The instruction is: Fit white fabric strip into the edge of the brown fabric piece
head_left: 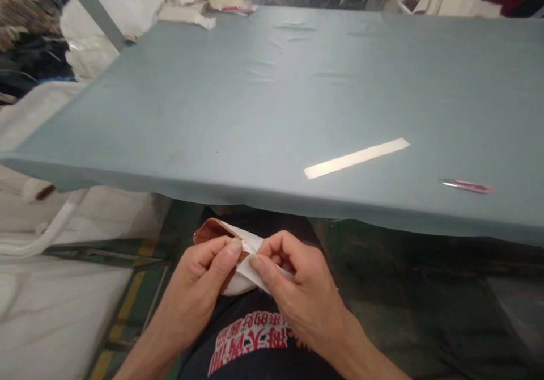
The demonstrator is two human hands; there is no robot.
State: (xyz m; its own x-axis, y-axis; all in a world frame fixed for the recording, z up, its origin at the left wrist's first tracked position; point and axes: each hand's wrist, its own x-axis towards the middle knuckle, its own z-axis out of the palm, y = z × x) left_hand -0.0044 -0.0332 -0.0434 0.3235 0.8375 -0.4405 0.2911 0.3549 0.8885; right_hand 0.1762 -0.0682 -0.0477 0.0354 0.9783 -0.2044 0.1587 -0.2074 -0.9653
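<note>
Over my lap, my left hand (204, 281) pinches a brown and white piece of cloth (212, 230) between thumb and forefinger. Close beside it, the thumb and fingers of my right hand (300, 281) are closed on a white strip (250, 272) that lies against the cloth. Both sets of fingertips nearly meet, and they hide part of the cloth and strip. Whether the strip is attached to the cloth, I cannot tell. Below them is a dark apron (250, 343) with red lettering.
A blue-green covered table (212, 113) stands in front, its edge just beyond my hands. On it lie another white strip (357, 157) and pink-handled thread snips (467, 186). A grey post (96, 11) rises at the back left corner, near white plastic bags (114, 5).
</note>
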